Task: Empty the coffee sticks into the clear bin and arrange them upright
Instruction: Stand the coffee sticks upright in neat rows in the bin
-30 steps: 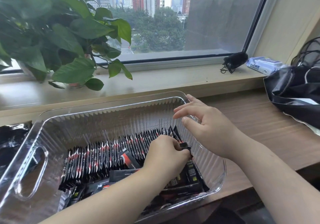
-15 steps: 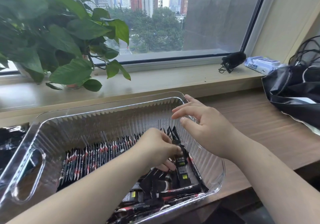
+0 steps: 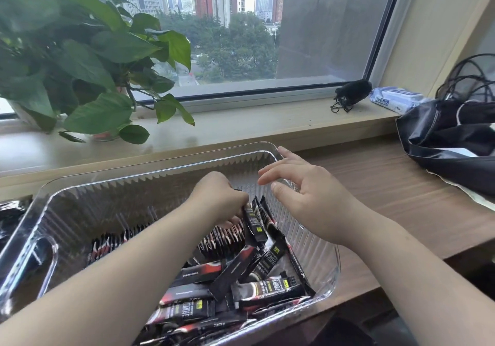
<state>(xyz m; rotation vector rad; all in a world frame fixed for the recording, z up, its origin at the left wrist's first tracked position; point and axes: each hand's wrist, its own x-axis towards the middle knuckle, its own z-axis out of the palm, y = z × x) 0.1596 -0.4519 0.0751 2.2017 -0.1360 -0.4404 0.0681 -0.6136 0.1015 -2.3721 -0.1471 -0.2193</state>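
**Window-side desk (image 3: 388, 185): sorting under way in the clear bin (image 3: 107, 206)**

The left hand (image 3: 219, 198) reaches down into the bin, fingers curled round the top of one black coffee stick (image 3: 254, 222), held nearly upright at the right end of the standing row (image 3: 225, 238). The right hand (image 3: 302, 198) hovers just beside it, fingers spread and holding nothing, above the bin's right wall. Whether a fingertip touches the rim cannot be told.

The row runs across the middle of the bin. A loose pile (image 3: 241, 292) lies flat and crossed at the near side.

Likely risks: the row seems to lean on nothing firm, so a nudge from the left forearm could topple it. Sticks at the right end already tilt and may slide flat.

A leafy plant (image 3: 80, 51) stands on the sill. A black bag (image 3: 450, 136) lies far right.
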